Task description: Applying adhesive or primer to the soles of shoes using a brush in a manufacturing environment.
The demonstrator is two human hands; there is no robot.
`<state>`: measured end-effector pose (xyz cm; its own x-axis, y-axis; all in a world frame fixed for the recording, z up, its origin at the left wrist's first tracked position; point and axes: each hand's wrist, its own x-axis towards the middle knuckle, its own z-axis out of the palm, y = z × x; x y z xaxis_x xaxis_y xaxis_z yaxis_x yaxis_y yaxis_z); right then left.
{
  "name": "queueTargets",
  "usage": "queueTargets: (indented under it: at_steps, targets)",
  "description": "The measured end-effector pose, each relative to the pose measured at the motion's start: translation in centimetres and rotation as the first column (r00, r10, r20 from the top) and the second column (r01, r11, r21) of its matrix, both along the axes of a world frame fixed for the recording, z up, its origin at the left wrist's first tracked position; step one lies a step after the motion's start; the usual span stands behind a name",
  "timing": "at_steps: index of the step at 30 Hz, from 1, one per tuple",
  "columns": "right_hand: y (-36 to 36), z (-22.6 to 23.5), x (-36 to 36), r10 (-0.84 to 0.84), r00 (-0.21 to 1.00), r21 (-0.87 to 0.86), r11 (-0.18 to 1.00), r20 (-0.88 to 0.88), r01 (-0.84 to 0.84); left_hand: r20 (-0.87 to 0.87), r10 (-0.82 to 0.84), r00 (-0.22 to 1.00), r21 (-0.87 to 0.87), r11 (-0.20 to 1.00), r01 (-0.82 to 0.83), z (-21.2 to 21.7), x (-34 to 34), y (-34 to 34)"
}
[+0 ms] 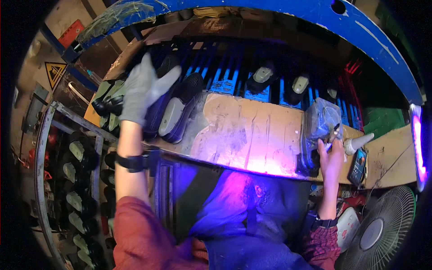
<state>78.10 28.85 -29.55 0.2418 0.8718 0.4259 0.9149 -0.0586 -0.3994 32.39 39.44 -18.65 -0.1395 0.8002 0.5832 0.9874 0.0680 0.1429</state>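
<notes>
My left hand (pixel 143 90), in a grey glove, is raised at the left end of the bench over a dark shoe (pixel 157 105) with a pale insole, its fingers spread against it; whether it grips the shoe I cannot tell. A second dark shoe (pixel 177 112) lies right beside it. My right hand (pixel 330 155), bare, rests at the right end of the bench and holds a thin brush-like tool (pixel 335 132) next to a plastic-wrapped container (pixel 319 119).
The cardboard-covered bench top (pixel 252 135) is lit purple. Behind it a blue conveyor (pixel 234 78) carries more shoes (pixel 261 76). A metal rack (pixel 76 180) of shoes stands at my left. A white nozzle bottle (pixel 357 143), a phone (pixel 358 165) and a fan (pixel 378 231) sit at right.
</notes>
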Motion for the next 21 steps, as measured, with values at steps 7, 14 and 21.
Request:
queueTargets:
  at_steps: [7, 14, 21]
  targets:
    - [-1.4, 1.1, 1.3, 0.105, 0.937, 0.098, 0.992, -0.332, -0.077, -0.355, -0.035, 0.934, -0.283, 0.956, -0.072, -1.5, -0.1, -4.1]
    - [-2.5, 1.1, 2.1, 0.253, 0.871, 0.149, 0.967, -0.421, -0.208, -0.876, -0.275, 0.396, -0.109, 0.913, 0.392, -2.7, 4.1, -6.3]
    - [-4.4, 1.4, 1.9, 0.271, 0.882, 0.098, 0.963, -0.385, -0.253, -0.229, -0.779, 0.584, -0.546, 0.600, 0.585, -4.7, 15.0, -8.7]
